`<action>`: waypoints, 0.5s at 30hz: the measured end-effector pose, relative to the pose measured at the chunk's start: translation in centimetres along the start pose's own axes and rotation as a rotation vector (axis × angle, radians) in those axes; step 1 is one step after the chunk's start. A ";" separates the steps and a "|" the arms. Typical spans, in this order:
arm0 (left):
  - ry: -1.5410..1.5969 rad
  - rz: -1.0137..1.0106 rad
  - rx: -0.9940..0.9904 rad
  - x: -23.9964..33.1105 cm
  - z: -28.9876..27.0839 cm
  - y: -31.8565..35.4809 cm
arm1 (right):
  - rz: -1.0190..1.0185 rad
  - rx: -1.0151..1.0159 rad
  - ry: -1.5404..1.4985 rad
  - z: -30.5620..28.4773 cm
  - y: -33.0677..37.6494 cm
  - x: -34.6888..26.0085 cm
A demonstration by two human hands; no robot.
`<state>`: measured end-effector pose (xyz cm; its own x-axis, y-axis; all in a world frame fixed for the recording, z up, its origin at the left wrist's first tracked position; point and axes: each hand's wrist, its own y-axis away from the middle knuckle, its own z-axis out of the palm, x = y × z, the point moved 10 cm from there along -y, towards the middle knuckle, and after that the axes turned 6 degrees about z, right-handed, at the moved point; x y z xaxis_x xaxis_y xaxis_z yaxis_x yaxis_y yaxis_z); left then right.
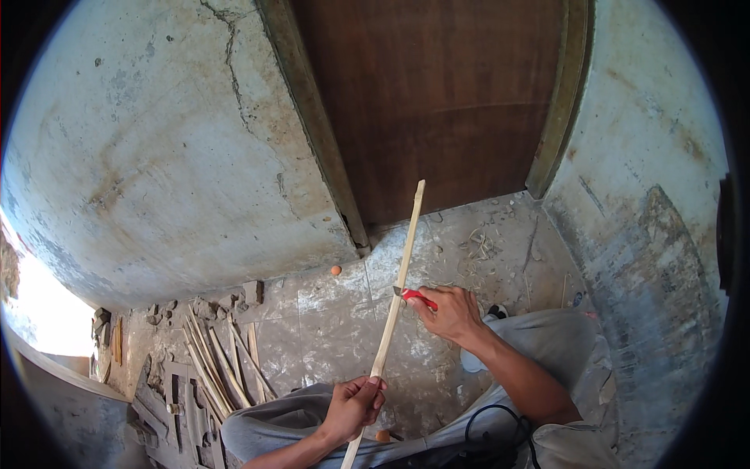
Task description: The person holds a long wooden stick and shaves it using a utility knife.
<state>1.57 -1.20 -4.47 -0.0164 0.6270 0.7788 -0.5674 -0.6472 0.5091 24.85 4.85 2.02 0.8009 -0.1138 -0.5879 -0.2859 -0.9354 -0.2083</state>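
A long, pale wooden strip (409, 238) slants upward from my lap toward the brown door. Near its lower part my left hand (353, 408) is closed around it, thumb on top. My right hand (451, 313) grips a red-handled utility knife (418, 298), fingers wrapped about the handle. Its short blade lies against the strip about midway along the length, above my left hand. The strip's lower end runs out of the picture at the bottom edge.
Several similar wooden sticks (223, 359) lean in a bundle at my left, by a grey slatted piece (183, 414). Stone chunks (254, 292) line the wall foot. A small orange ball (336, 270) lies on the tiles, and shavings (482, 245) are scattered before the door (437, 109).
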 end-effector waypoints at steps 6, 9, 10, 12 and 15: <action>-0.036 -0.019 -0.002 -0.4 0.2 0.0 | 0.040 0.053 0.000 -0.4 -1.1 2.1; -0.049 -0.034 -0.015 -1.1 0.3 0.2 | 0.058 0.119 0.032 -1.5 -1.9 3.3; -0.070 -0.051 -0.013 -1.2 0.3 0.5 | 0.140 0.103 0.033 -2.0 -2.3 4.2; -0.091 -0.069 -0.014 -1.6 0.4 0.7 | 0.222 0.089 0.036 -3.1 -3.1 5.6; -0.090 -0.123 -0.053 -2.5 0.7 0.8 | 0.372 0.155 0.101 -5.0 -3.5 8.8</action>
<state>1.76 -3.62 -5.72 0.1285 0.6572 0.7427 -0.6032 -0.5427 0.5846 35.50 5.44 1.45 0.6734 -0.4737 -0.5676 -0.6351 -0.7636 -0.1161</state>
